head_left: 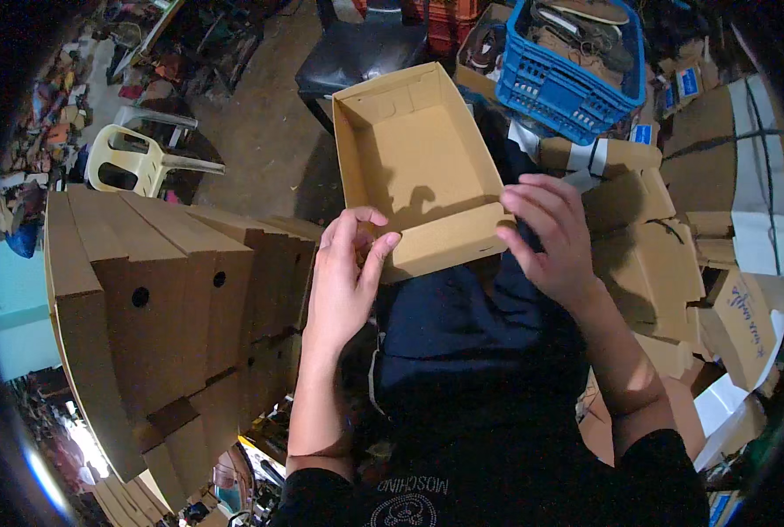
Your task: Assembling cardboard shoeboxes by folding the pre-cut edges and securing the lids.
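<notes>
A shallow open-topped cardboard box (pixel 436 140) sits tilted above a person's dark-clothed lap (pixel 475 329), the left hand (pixel 346 263) pinching its near left corner, the right hand (pixel 554 241) spread at its near right corner, its grip impossible to tell. Left of the box stand brown cartons (pixel 168 307) and a cream plastic chair (pixel 152 167); beyond it, a black padded chair (pixel 361 51) on dull brown floor (pixel 251 149) and, rightward, a blue plastic crate (pixel 545 92) holding shoes (pixel 585 12)

Upper right: blue plastic crate (pixel 576 107), shoes (pixel 589 10) inside. Left of it, black padded chair (pixel 357 57); red crate (pixel 449 28) behind. Cream plastic chair (pixel 130 159) farther left, on brown floor (pixel 256 132).
</notes>
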`<state>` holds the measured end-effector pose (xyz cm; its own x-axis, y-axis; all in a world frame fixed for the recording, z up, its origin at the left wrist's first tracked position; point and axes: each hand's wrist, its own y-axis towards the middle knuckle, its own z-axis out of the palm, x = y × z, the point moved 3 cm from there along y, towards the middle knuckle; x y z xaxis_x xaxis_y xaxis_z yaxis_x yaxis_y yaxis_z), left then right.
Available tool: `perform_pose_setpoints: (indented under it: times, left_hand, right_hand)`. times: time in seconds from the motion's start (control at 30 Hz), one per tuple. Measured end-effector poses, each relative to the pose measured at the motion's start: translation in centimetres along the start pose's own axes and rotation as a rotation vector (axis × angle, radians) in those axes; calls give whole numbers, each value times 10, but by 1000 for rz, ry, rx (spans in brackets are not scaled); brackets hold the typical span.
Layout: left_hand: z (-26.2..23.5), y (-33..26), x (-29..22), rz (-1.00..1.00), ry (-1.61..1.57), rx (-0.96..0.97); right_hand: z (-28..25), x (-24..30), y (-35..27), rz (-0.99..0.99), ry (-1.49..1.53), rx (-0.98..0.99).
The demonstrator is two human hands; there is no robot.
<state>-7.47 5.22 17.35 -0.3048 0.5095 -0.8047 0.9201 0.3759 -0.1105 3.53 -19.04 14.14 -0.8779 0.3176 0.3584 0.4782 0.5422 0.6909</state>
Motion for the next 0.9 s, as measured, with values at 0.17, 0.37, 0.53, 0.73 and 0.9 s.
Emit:
perform_pose_setpoints:
  times: [0.17, 0.37, 0.53, 0.73, 0.9]
  left_hand:
    - [7, 6, 12, 138, 124, -22]
    - [15, 6, 41, 204, -97, -329]
    - [21, 4, 89, -245, -704, 4]
    - [21, 4, 74, -318, -749, 218]
    - [39, -5, 60, -84, -764, 80]
  right_hand:
    - [9, 19, 28, -80, -33, 375]
    - [30, 15, 14, -61, 55, 451]
    - [35, 15, 0, -8, 90, 447]
    - [30, 15, -2, -4, 110, 429]
    - [12, 8, -12, 121, -80, 177]
